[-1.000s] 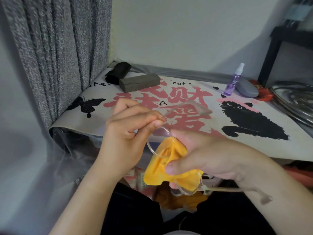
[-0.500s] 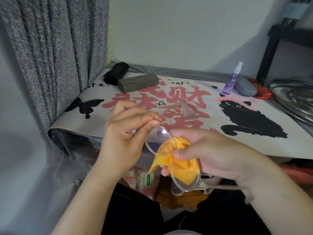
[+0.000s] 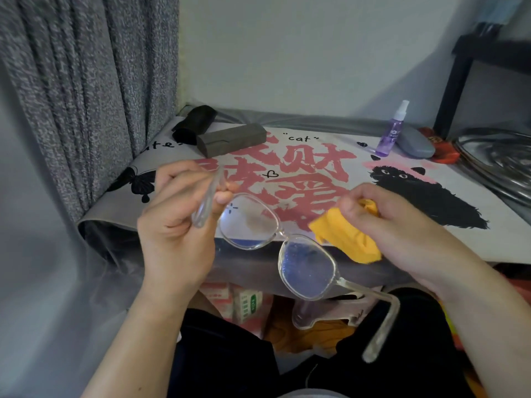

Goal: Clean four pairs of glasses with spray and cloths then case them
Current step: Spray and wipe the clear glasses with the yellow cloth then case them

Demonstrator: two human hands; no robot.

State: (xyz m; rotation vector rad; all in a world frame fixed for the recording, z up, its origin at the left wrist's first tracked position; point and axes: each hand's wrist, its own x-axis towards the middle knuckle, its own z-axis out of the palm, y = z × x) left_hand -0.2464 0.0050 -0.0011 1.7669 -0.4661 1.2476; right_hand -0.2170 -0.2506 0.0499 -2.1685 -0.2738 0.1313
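Observation:
My left hand [image 3: 178, 222] pinches a pair of clear-framed glasses [image 3: 280, 248] at the left hinge, with the folded temple lying across its fingers. Both lenses show, tilted down to the right, and the right temple sticks out over my lap. To the right, my right hand [image 3: 385, 225] grips a bunched orange cloth [image 3: 344, 237], apart from the lenses. A purple spray bottle [image 3: 390, 130] stands at the back right of the table. A grey-brown case [image 3: 230, 139] and a black case [image 3: 195, 122] lie at the back left.
A printed mat [image 3: 402, 225] with a black cat and red characters covers the table. A grey oval case [image 3: 416, 142] and a red thing lie behind the spray. A metal lid sits at the far right, a grey curtain hangs left. Boxes stand under the table.
My right hand has pulled the orange cloth off the lens and moved right. The glasses are now uncovered, and my left hand holds them alone.

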